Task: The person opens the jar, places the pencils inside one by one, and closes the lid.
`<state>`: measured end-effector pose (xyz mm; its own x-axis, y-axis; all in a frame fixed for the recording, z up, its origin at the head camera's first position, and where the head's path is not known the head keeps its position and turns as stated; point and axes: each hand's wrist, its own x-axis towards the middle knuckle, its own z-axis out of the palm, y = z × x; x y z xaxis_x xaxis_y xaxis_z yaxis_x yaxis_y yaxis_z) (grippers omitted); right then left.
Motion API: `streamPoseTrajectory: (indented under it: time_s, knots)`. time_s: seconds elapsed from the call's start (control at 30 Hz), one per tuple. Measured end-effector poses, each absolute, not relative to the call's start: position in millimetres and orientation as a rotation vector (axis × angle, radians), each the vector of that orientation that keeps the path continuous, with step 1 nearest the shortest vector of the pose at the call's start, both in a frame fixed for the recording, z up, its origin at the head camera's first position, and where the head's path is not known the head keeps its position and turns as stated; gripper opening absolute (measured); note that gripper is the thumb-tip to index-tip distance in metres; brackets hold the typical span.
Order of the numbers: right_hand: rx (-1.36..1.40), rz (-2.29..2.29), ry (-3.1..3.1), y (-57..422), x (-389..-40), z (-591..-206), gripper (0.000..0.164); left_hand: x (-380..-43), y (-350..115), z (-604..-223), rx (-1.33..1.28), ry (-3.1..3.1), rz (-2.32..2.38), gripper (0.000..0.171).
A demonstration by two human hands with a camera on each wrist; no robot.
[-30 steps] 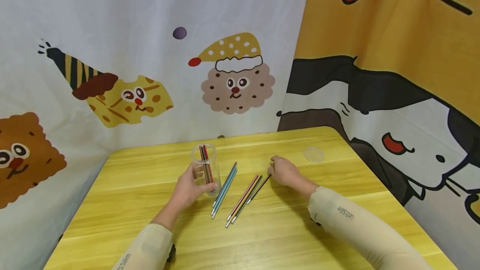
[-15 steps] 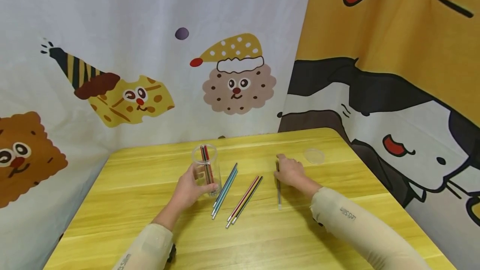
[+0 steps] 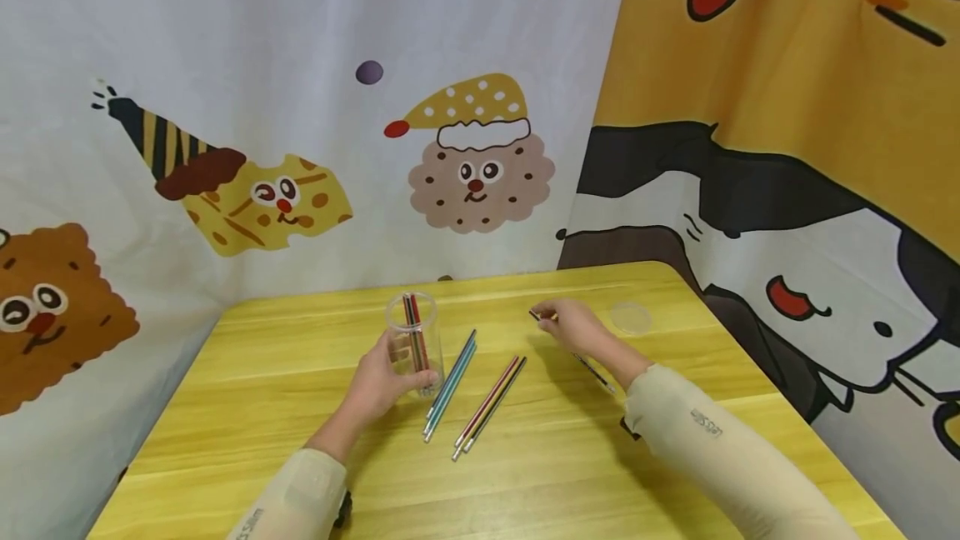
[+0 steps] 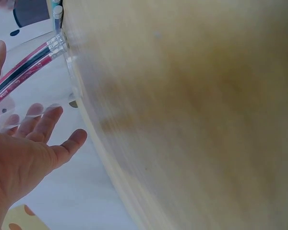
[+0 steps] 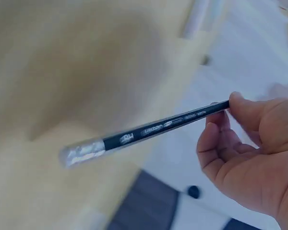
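Note:
My left hand [image 3: 381, 380] holds a clear plastic cup [image 3: 436, 347] upright on the table, thumb on one side and fingers round the other. Inside stand several red and dark pencils [image 3: 414, 330], their silver ends at the cup's bottom in the left wrist view. My right hand [image 3: 576, 327] pinches a black pencil [image 5: 153, 128] near one end, between thumb and fingers. The pencil's silver-capped end points away from the hand, over the tabletop. Between the hands lie a group of blue pencils [image 3: 452, 386] and a group of red, yellow and black pencils [image 3: 489, 408].
A round clear lid [image 3: 632, 318] lies flat on the yellow wood-grain table [image 3: 285, 373], just beyond my right hand. A cartoon-printed curtain [image 3: 315, 40] hangs close behind the table's back edge.
My right hand has lifted the black pencil away from the group beside it, moved right and turned it so its silver end swings rightward. The left hand keeps its hold on the cup.

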<state>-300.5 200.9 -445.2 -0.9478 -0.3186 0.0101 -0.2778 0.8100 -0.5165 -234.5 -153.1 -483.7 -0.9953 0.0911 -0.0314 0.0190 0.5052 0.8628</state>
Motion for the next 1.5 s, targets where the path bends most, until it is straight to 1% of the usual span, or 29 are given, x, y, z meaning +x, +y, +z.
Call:
streamPoseTrajectory:
  time_s: [0.17, 0.3, 0.43, 0.53, 0.6, 0.7, 0.8, 0.93, 1.23, 1.5]
  knots:
    - [-0.682, -1.102, 2.972, 173.9, -306.2, -394.1, 0.045, -233.8, -153.7, -484.0, 0.093, 2.665, 1.526, 0.094]
    - [-0.853, -1.430, 2.977, 147.4, -300.8, -347.1, 0.041, -233.4, -152.3, -484.0, 0.102, 2.666, 1.516, 0.094]
    - [-0.920, -1.853, 2.833, 122.7, -292.8, -306.2, 0.040, -233.6, -151.1, -483.0, 0.105, 2.673, 1.514, 0.091]
    - [-0.918, -2.098, 2.702, 103.5, -290.3, -292.1, 0.041, -233.6, -151.2, -482.4, 0.098, 2.674, 1.513, 0.091]
    - [-0.922, -2.174, 2.646, 90.3, -290.9, -291.8, 0.040, -233.4, -151.3, -482.3, 0.094, 2.675, 1.509, 0.092]
    - [-0.927, -2.157, 2.638, 73.3, -292.9, -301.0, 0.038, -233.1, -151.3, -483.0, 0.096, 2.677, 1.503, 0.095]
    - [-0.966, -2.053, 2.690, 60.1, -293.3, -313.8, 0.035, -232.9, -151.0, -483.5, 0.109, 2.675, 1.507, 0.095]
    - [-1.045, -1.860, 2.759, 48.4, -293.0, -331.1, 0.031, -233.6, -150.7, -483.8, 0.122, 2.669, 1.526, 0.091]
    - [-1.047, -1.528, 2.797, 41.8, -290.3, -358.1, 0.026, -234.8, -151.3, -484.9, 0.136, 2.672, 1.527, 0.093]
    - [-1.046, -1.354, 2.818, 41.1, -289.2, -369.1, 0.023, -235.7, -151.4, -486.6, 0.142, 2.686, 1.514, 0.092]
